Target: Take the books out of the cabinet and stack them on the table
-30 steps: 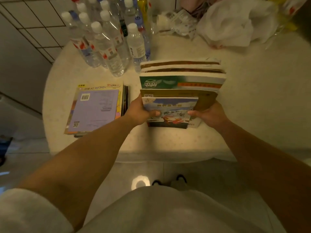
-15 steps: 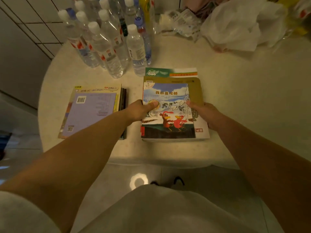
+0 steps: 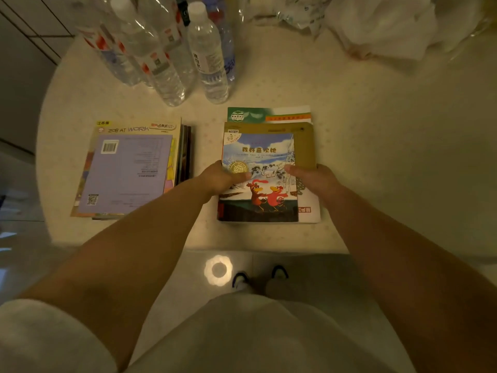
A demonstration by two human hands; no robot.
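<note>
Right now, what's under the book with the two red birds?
Under the bird book: a tan-covered book, then a green-topped one. Their lower covers, and any books beneath, are hidden.

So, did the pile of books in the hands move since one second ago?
Yes. The pile of books came down from tilted-up to lying flat on the table, right of the purple book.

Two stacks of books lie on the table: one at left of centre [image 3: 129,168], one at centre [image 3: 269,168] with three covers showing. At least five water bottles [image 3: 207,52] stand upper left. Two hands, two shoes [image 3: 259,277].
</note>
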